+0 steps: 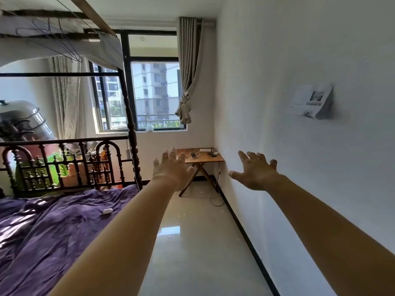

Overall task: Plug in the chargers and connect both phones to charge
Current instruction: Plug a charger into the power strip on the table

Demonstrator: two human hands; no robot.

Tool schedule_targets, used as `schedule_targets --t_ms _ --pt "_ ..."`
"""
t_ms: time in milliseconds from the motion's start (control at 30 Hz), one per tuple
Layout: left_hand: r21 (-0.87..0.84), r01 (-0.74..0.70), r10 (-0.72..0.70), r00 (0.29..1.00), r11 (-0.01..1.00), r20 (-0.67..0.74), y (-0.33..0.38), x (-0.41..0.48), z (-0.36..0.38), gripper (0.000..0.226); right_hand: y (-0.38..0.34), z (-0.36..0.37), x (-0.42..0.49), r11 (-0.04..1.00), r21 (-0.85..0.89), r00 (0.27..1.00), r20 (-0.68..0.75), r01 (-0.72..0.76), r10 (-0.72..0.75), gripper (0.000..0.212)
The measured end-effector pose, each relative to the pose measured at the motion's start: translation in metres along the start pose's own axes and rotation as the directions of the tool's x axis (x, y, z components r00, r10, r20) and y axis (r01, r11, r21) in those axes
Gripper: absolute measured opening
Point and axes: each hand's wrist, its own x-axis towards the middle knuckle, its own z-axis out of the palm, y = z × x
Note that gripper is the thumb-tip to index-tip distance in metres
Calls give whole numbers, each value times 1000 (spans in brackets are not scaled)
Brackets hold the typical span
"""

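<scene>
Both arms are stretched forward at chest height, and nothing is held: the left hand [172, 170] and the right hand [255, 173] are spread flat with fingers splayed, palms facing away. The task's things are gathered on the small wooden folding table [210, 160], which is set in the far corner under the window [154, 92], well apart from both hands. On that table, 1 phone [193, 155] can be seen lying near the middle, a dark object [211, 154], probably the second phone, lies towards the wall side, and a white power strip [204, 149] is placed along the back edge. White cables are draped among them, though their ends are too small to be traced. A cord [217, 189] is hung from the table towards the floor beside the wall.

The step in hand is judged to be the approach; no charger has yet been touched. For the next move, the table must be reached, and a charger plug must be found and lined up with the strip.
</scene>
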Motion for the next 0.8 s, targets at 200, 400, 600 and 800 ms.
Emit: schedule_targets --t_ms 200,400,600,800 --pt "57 -3 3 1000 998 3 -7 103 26 63 11 22 101 1000 -7 1000 10 -8 8 78" --pt "77 -31 32 999 997 -4 -11 212 52 63 19 42 210 1000 -20 1000 16 -18 18 76" --pt "75 -38 36 999 996 31 -25 309 93 62 16 82 311 999 -29 997 69 -33 35 77" --pt "39 -49 47 998 998 50 -60 429 137 61 -1 125 436 999 -19 998 52 -37 38 76"
